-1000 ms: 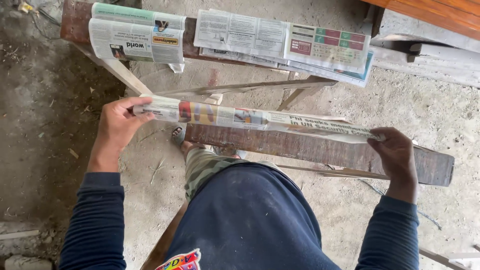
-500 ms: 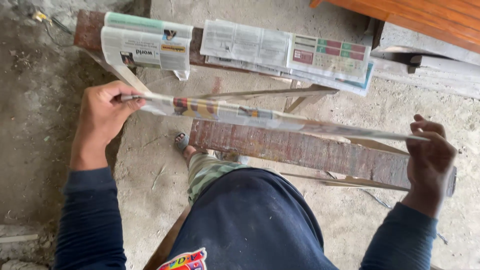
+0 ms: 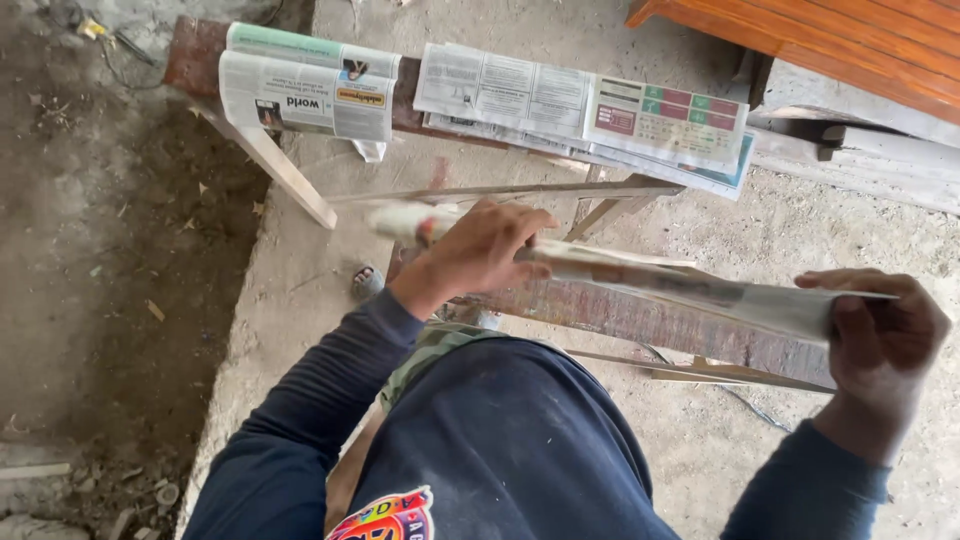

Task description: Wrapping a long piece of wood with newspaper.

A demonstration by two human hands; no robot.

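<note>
A long folded newspaper (image 3: 640, 280) stretches across in front of the person, held just above a dark reddish plank (image 3: 650, 320) that lies over the concrete. The left hand (image 3: 480, 250) sits on the paper nearer its left end, fingers curled down over the top edge and closed on it, with the rolled tip of the paper sticking out past the knuckles. The right hand (image 3: 880, 335) has the other end, thumb over and fingers under, pinched shut on the flat fold. The paper sags slightly towards the right.

Below the plank a thin strip of wood (image 3: 720, 372) pokes out, and another pale strip (image 3: 500, 192) runs just beyond the left hand. Further off, a bench (image 3: 190, 55) carries two more spread newspapers, one (image 3: 310, 85) hanging over its near edge on the left, another (image 3: 590, 115) beside it to the right. An orange board (image 3: 830, 40) lies at the top right corner. Bare ground (image 3: 110, 250) lies to the left of the concrete.
</note>
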